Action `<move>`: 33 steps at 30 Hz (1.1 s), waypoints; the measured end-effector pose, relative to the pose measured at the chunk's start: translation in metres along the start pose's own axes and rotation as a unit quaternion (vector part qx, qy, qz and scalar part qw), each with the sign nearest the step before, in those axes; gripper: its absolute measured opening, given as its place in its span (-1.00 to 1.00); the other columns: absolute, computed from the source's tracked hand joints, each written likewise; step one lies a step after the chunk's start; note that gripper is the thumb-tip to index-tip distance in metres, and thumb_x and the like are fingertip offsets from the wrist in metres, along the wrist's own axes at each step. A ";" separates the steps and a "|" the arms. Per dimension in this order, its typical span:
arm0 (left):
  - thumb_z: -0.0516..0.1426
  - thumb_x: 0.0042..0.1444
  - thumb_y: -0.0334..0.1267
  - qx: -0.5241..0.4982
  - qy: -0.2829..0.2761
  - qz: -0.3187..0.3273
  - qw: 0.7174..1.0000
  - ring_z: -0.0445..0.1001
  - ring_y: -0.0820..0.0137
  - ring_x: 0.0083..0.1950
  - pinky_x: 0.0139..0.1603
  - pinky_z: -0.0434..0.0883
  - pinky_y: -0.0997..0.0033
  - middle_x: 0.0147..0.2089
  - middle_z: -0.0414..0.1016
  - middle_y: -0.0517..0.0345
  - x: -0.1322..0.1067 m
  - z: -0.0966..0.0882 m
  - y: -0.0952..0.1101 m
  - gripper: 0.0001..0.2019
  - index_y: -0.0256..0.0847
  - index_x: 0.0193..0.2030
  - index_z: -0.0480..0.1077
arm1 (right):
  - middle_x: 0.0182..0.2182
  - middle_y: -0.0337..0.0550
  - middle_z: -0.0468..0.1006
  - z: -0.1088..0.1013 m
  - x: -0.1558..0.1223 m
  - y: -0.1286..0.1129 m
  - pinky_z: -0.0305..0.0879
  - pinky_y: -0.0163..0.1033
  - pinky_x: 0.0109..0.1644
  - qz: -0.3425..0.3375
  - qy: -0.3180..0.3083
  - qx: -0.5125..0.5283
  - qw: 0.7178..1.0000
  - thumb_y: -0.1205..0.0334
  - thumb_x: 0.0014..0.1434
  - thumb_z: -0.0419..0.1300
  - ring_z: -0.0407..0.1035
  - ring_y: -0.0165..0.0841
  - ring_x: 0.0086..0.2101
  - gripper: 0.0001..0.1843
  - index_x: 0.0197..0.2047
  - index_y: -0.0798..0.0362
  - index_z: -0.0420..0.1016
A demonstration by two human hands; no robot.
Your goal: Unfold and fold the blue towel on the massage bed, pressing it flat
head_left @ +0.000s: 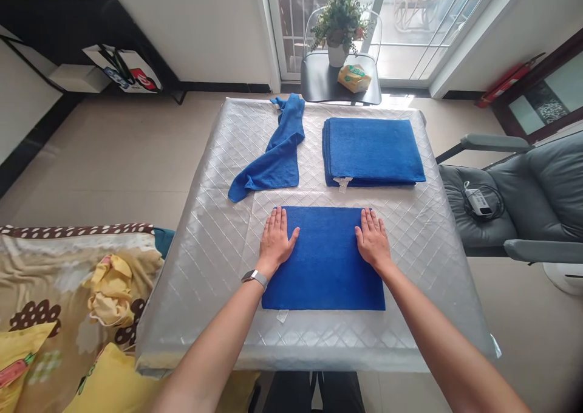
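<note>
A folded blue towel (325, 261) lies flat near the front of the table (218, 243), which has a quilted silver cover. My left hand (276, 242) rests palm down on the towel's left edge, fingers stretched out and open. My right hand (372, 240) lies flat on the towel's right part, fingers also spread. Farther back on the right sits a stack of folded blue towels (373, 152). A crumpled, unfolded blue towel (277, 152) trails across the back left of the table.
A black chair (339, 82) behind the table carries a potted plant (340, 21) and a yellow packet (354, 77). A grey armchair (514, 200) with a cabled device stands at the right. A bed with patterned bedding (68, 297) lies at the left.
</note>
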State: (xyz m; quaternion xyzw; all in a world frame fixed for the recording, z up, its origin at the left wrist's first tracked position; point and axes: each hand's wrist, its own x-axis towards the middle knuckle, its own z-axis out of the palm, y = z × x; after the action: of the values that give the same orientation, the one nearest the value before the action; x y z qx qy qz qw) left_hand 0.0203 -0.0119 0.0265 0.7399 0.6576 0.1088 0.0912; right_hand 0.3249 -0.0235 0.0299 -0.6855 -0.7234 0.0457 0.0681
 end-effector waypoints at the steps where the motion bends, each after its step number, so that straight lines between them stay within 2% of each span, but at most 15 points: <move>1: -0.18 0.41 0.11 0.002 -0.001 0.001 1.000 -0.16 0.10 0.61 0.57 -0.07 0.00 0.58 -0.11 -0.33 0.000 -0.001 -0.001 -0.22 -0.54 0.53 -0.07 | 0.51 0.02 -0.03 -0.001 -0.005 -0.001 -0.18 0.08 0.53 -0.002 0.010 -0.003 1.000 0.08 0.49 -0.25 -0.20 -0.21 0.48 -0.31 0.57 0.17 -0.24; 5: -0.19 0.41 0.14 0.012 -0.019 0.002 1.000 -0.15 0.10 0.61 0.57 -0.07 -0.02 0.58 -0.12 -0.32 0.002 -0.005 -0.005 -0.20 -0.53 0.53 -0.08 | 0.51 0.02 -0.04 -0.004 -0.029 -0.008 -0.19 0.08 0.53 -0.009 0.011 -0.008 1.000 0.08 0.50 -0.25 -0.21 -0.19 0.48 -0.30 0.57 0.17 -0.32; 8: -0.20 0.41 0.16 0.021 0.001 -0.029 0.999 -0.13 0.06 0.60 0.57 -0.09 -0.05 0.56 -0.08 -0.41 0.001 -0.009 0.012 -0.17 -0.61 0.51 -0.07 | 0.50 0.01 -0.01 0.000 -0.040 -0.009 -0.14 0.06 0.52 -0.008 -0.013 0.000 1.000 0.08 0.50 -0.25 -0.15 -0.19 0.47 -0.31 0.57 0.16 -0.27; 10: -0.22 0.42 0.13 0.012 0.027 -0.042 0.999 -0.15 0.03 0.60 0.57 -0.09 -0.07 0.56 -0.09 -0.43 -0.002 -0.007 0.043 -0.18 -0.63 0.51 -0.08 | 0.51 0.00 -0.01 0.003 -0.042 -0.008 -0.13 0.06 0.52 -0.006 -0.018 0.005 1.000 0.08 0.50 -0.24 -0.14 -0.18 0.47 -0.31 0.57 0.17 -0.24; 11: -0.22 0.43 0.12 0.001 0.032 -0.029 0.999 -0.16 0.04 0.60 0.57 -0.09 -0.07 0.57 -0.10 -0.41 -0.004 -0.004 0.065 -0.20 -0.60 0.52 -0.09 | 0.51 0.00 -0.02 0.005 -0.043 -0.007 -0.13 0.06 0.52 -0.006 -0.018 0.006 1.000 0.08 0.49 -0.24 -0.15 -0.18 0.47 -0.31 0.57 0.17 -0.23; 12: -0.22 0.44 0.09 -0.014 0.028 0.002 1.000 -0.17 0.07 0.60 0.58 -0.08 -0.05 0.57 -0.11 -0.35 -0.007 0.001 0.089 -0.24 -0.56 0.53 -0.10 | 0.51 0.00 -0.03 0.006 -0.043 -0.006 -0.14 0.06 0.52 -0.005 -0.016 0.005 1.000 0.09 0.49 -0.23 -0.15 -0.18 0.47 -0.31 0.57 0.18 -0.23; 14: -0.19 0.44 0.07 -0.043 0.004 0.105 0.994 -0.18 0.17 0.61 0.58 -0.05 0.04 0.59 -0.09 -0.22 -0.012 0.014 0.139 -0.27 -0.45 0.54 -0.10 | 0.51 0.01 -0.05 0.008 -0.044 -0.003 -0.16 0.06 0.52 -0.017 -0.018 0.001 1.000 0.12 0.48 -0.18 -0.18 -0.18 0.48 -0.30 0.57 0.18 -0.25; 16: -0.16 0.43 0.08 -0.062 -0.016 0.193 0.979 -0.18 0.25 0.61 0.59 -0.06 0.12 0.59 -0.08 -0.12 -0.015 0.027 0.179 -0.27 -0.39 0.55 -0.10 | 0.52 0.04 -0.09 0.009 -0.046 0.001 -0.17 0.07 0.53 -0.043 -0.021 -0.005 0.999 0.15 0.45 -0.10 -0.23 -0.16 0.49 -0.24 0.57 0.16 -0.31; 17: -0.15 0.43 0.08 -0.066 -0.022 0.210 0.975 -0.18 0.27 0.61 0.59 -0.06 0.15 0.59 -0.07 -0.09 -0.016 0.033 0.192 -0.27 -0.38 0.55 -0.10 | 0.52 0.04 -0.11 0.009 -0.047 0.003 -0.17 0.07 0.53 -0.056 -0.021 -0.007 0.998 0.16 0.43 -0.06 -0.26 -0.15 0.49 -0.20 0.57 0.15 -0.34; 19: -0.16 0.43 0.07 -0.065 -0.028 0.196 0.978 -0.16 0.28 0.61 0.59 -0.05 0.14 0.58 -0.03 -0.07 -0.017 0.040 0.202 -0.29 -0.38 0.55 -0.09 | 0.53 0.05 -0.13 0.009 -0.048 0.004 -0.17 0.08 0.52 -0.068 -0.020 -0.006 0.997 0.18 0.40 -0.02 -0.30 -0.14 0.49 -0.16 0.57 0.13 -0.39; 21: -0.18 0.44 0.04 -0.056 -0.033 0.156 0.986 -0.14 0.27 0.61 0.59 -0.05 0.10 0.58 -0.01 -0.07 -0.018 0.043 0.196 -0.31 -0.37 0.55 -0.09 | 0.52 0.04 -0.09 0.008 -0.047 0.002 -0.16 0.09 0.52 -0.054 -0.013 0.001 0.998 0.19 0.42 -0.06 -0.26 -0.15 0.49 -0.20 0.57 0.13 -0.37; 25: -0.17 0.43 0.06 -0.030 -0.044 0.106 0.993 -0.13 0.23 0.60 0.59 -0.04 0.03 0.58 -0.04 -0.10 -0.018 0.037 0.160 -0.28 -0.37 0.56 -0.13 | 0.50 0.05 0.01 0.005 -0.043 -0.005 -0.14 0.08 0.51 -0.023 0.001 0.030 0.999 0.14 0.48 -0.19 -0.13 -0.15 0.47 -0.30 0.57 0.17 -0.26; 28: -0.17 0.41 0.14 -0.008 -0.039 0.056 0.998 -0.13 0.17 0.60 0.58 -0.05 -0.02 0.58 -0.07 -0.16 -0.022 0.028 0.125 -0.23 -0.38 0.56 -0.13 | 0.50 0.02 0.01 0.003 -0.043 -0.008 -0.15 0.09 0.51 -0.011 0.001 0.048 0.999 0.11 0.49 -0.21 -0.13 -0.16 0.47 -0.30 0.57 0.13 -0.28; 33: -0.22 0.41 0.17 0.026 -0.008 -0.043 0.999 -0.13 0.11 0.60 0.57 -0.07 -0.10 0.59 -0.13 -0.23 -0.043 0.010 0.052 -0.21 -0.38 0.57 -0.18 | 0.50 -0.01 0.00 0.004 -0.043 -0.007 -0.15 0.09 0.52 -0.006 -0.005 0.043 0.999 0.11 0.49 -0.21 -0.14 -0.18 0.47 -0.31 0.58 0.11 -0.30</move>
State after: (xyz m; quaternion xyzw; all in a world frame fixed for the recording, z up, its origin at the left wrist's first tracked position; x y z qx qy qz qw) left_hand 0.0677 -0.0609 0.0292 0.7142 0.6903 0.0815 0.0819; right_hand 0.3194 -0.0666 0.0251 -0.6775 -0.7250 0.0804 0.0943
